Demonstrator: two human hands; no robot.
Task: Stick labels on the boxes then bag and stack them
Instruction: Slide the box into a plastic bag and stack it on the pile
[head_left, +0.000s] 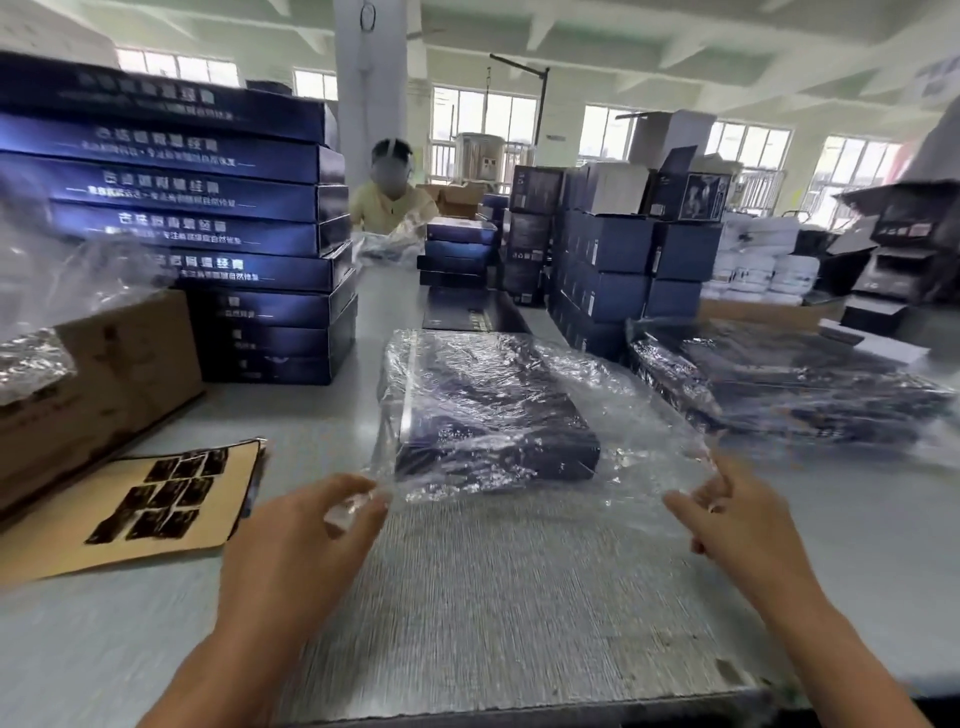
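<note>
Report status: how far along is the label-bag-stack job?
Done: bagged boxes stacked at right. In hand: left hand and right hand pinch the open end of the clear bag around a dark box. To do: the tall pile of unbagged blue boxes, and labels remaining on the label sheet.

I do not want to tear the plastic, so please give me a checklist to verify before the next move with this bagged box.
1. The dark blue flat cardboard box is fully inside the clear plastic bag: ok.
2. The left hand pinches the bag's open edge: ok.
3. The right hand pinches the same edge: ok.
4. Bag mouth closed: not ok, it is open.
5. A label is on the box: cannot tell, glare hides it.
</note>
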